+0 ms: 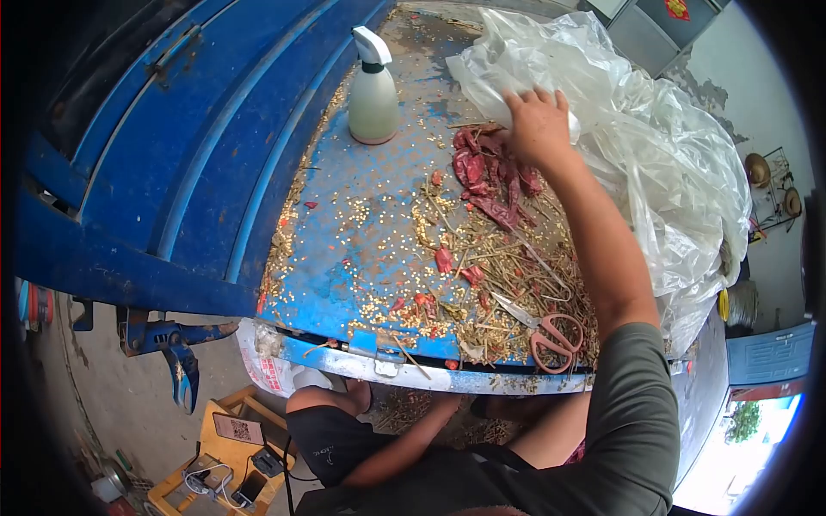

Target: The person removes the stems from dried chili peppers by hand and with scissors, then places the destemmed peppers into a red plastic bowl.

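Reaches forward across the worktop (361, 249) with the right hand (538, 125), palm down, fingers loosely spread and laid flat. Pinches nothing, as far as shows. Rests that hand on the far end of the chilies (482, 172), just where the red pile meets the lip of the bag (654, 146). Probably goes in flat because loose, dry pods gather better under a palm than between fingertips.

Shows only the left forearm (404, 439), low down by the lap and running under the worktop's near edge. Hides the left hand there, so cannot tell whether spread or closed.

Leaves the scissors (555, 337) at the near right edge, handles toward the body and blades pointing away. Likely parks them there to stay within easy reach of the right arm.

Has the bottle (373, 95) standing upright at the far left, well apart from the chilies and apparently out of the arm's way.

Lets seeds (379, 301) scatter over the bare blue metal and stems (516, 267) pile thickly between chilies and scissors, close to the body. Suggests litter dropped where the hands meet.

Sits with a knee under the edge, a stool (232, 456) just to the left on the floor.
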Tool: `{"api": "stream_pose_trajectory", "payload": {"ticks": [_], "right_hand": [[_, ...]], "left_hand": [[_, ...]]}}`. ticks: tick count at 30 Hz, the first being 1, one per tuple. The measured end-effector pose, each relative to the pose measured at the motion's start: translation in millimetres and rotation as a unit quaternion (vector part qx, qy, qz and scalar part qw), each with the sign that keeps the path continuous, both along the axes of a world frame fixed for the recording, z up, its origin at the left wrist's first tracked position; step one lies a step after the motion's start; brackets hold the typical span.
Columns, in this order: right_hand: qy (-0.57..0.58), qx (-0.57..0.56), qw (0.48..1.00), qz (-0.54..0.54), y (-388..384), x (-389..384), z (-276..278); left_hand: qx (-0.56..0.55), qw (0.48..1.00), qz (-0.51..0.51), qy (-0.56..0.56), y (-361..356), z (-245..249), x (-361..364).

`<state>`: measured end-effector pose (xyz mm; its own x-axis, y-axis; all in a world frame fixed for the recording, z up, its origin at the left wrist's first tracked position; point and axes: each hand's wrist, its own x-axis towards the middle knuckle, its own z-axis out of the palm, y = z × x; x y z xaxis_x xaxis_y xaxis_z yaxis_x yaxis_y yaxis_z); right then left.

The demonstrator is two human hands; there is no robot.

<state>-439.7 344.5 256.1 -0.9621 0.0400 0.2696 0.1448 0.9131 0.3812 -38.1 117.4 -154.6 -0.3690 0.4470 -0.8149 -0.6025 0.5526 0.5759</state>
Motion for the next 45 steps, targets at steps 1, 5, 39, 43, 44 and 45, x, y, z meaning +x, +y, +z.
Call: {"api": "stream_pose_trajectory", "payload": {"ticks": [1,5,39,43,44,45], "right_hand": [[-0.114,0.017,0.991,-0.070,14.9,1.7,15.2],[0.151,-0.263,0.939,-0.160,147.4,-4.1,49.7],[0.056,-0.044,0.939,-0.337,388.5,414.3,34.0],[0.359,-0.230,0.720,-0.547,592.9,531.1,48.5],[0.429,-0.227,0.688,-0.540,591.9,548.7,62.9],[0.461,-0.232,0.675,-0.528,584.4,556.0,70.1]], "left_hand": [[-0.004,1.000,-0.001,0.000,0.0,-0.4,-0.4],[-0.018,1.000,-0.007,0.005,-0.9,-1.8,0.6],[-0.098,0.986,-0.014,0.136,-33.5,-29.2,11.3],[-0.127,0.986,0.007,0.109,-32.4,2.5,10.6],[-0.135,0.986,-0.010,0.100,-33.4,2.6,8.5],[-0.142,0.985,-0.028,0.091,-34.0,1.6,8.7]]}}
